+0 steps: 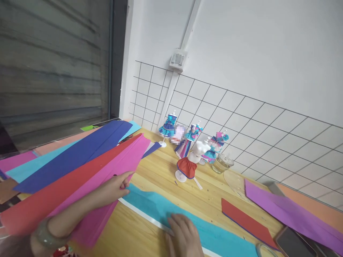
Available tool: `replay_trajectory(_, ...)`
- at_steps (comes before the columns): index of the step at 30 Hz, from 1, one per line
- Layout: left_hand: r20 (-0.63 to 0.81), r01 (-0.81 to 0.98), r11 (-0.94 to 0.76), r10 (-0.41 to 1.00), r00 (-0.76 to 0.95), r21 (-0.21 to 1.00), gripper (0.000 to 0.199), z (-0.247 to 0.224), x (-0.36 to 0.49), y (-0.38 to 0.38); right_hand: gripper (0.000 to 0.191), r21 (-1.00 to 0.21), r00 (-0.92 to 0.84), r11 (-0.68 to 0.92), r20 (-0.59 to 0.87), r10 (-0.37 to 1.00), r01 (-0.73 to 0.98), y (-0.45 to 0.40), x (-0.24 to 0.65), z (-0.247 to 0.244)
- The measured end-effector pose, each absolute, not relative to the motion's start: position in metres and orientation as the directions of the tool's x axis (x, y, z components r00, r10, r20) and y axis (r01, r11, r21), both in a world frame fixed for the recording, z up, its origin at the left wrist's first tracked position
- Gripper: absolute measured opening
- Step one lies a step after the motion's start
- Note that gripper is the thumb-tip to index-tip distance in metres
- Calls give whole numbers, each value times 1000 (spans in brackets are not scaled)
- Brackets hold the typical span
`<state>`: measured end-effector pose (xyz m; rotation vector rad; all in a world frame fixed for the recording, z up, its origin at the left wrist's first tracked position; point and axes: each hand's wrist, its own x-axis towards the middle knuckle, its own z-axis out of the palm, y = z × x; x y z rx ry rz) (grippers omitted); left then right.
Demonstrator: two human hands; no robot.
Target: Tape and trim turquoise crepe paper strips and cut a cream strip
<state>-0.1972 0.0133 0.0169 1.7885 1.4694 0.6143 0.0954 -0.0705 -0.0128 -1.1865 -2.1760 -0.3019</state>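
Observation:
A long teal strip (pixel 214 232) with a white band along its near edge lies across the wooden table. My left hand (pixel 118 185) is at the strip's left end, its fingers bent together; whatever they pinch is too small to make out. Farther right, my right hand (pixel 184 233) rests over the strip's near edge, somewhat blurred, its fingertips on the teal surface and their grip unclear. Under my left forearm lies a pink sheet (pixel 107 178), beside a red one (pixel 66 185). A small white mannequin (pixel 198 151) in a red skirt (pixel 187 167) stands beyond the strip.
Three dressed mannequins stand near the wire grid (pixel 214 103). A glass of liquid (pixel 222 163) is beside them. Blue sheets (pixel 80 153) lie at left. On the right are a red piece (pixel 246 221), a purple sheet (pixel 294 214), a dark phone-like object (pixel 296 244) and a tape roll (pixel 266 250).

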Motion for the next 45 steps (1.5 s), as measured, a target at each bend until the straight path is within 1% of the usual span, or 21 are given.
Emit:
replay_trajectory(2, -98, 596, -63, 967, 234, 801, 67, 18, -193, 14, 31, -209, -467, 610, 471, 748, 765, -49, 78, 12)
replay_trajectory(4, -98, 536, -49, 965, 243, 843, 65, 18, -192, 15, 32, -380, -398, 484, 286, 872, 788, -29, 58, 33)
replay_trajectory(7, -74, 404, -51, 955, 287, 913, 65, 17, -195, 14, 46, -561, -397, 371, 81, 914, 740, -6, 26, 47)
replay_trajectory(9, -63, 345, -52, 947, 314, 937, 64, 16, -198, 13, 53, -622, -443, 352, 9, 897, 700, 4, 6, 48)
replay_trajectory(11, -54, 328, -60, 943, 329, 943, 61, 14, -202, 11, 47, -635, -491, 363, -29, 871, 682, 9, -12, 46)
replay_trajectory(13, -26, 366, -107, 940, 341, 924, 57, 13, -208, 7, 33, -628, -520, 373, -59, 852, 683, 12, -27, 44)
replay_trajectory(18, 70, 537, -289, 918, 391, 793, 57, 17, -230, -4, 5, -595, -522, 370, -101, 847, 714, 14, -47, 42)
replay_trajectory(22, 77, 617, -324, 917, 392, 717, 54, 19, -247, -6, 7, -576, -496, 358, -97, 863, 735, 14, -51, 45)
replay_trajectory(25, 86, 648, -303, 935, 344, 699, 49, 13, -253, -5, 8, -586, -493, 336, -126, 861, 737, 14, -54, 45)
replay_trajectory(30, 176, 632, -358, 926, 333, 688, 43, 2, -254, -5, 36, -613, -508, 326, -146, 849, 720, 13, -64, 40)
replay_trajectory(34, 203, 619, -387, 915, 348, 684, 42, 2, -253, -7, 47, -632, -522, 323, -152, 839, 705, 15, -66, 39)
replay_trajectory(36, 205, 620, -391, 914, 351, 680, 42, 4, -253, -7, 45, -625, -503, 306, -162, 849, 718, 15, -63, 40)
replay_trajectory(37, 203, 623, -390, 914, 351, 678, 42, 4, -253, -8, 40, -618, -491, 295, -171, 854, 729, 15, -61, 41)
replay_trajectory(41, 201, 622, -389, 914, 352, 679, 43, 8, -254, -9, 12, -593, -463, 259, -221, 858, 763, 17, -50, 43)
replay_trajectory(45, 148, 611, -374, 910, 388, 698, 37, 16, -252, -7, 7, -629, -520, 287, -222, 825, 723, 16, -44, 45)
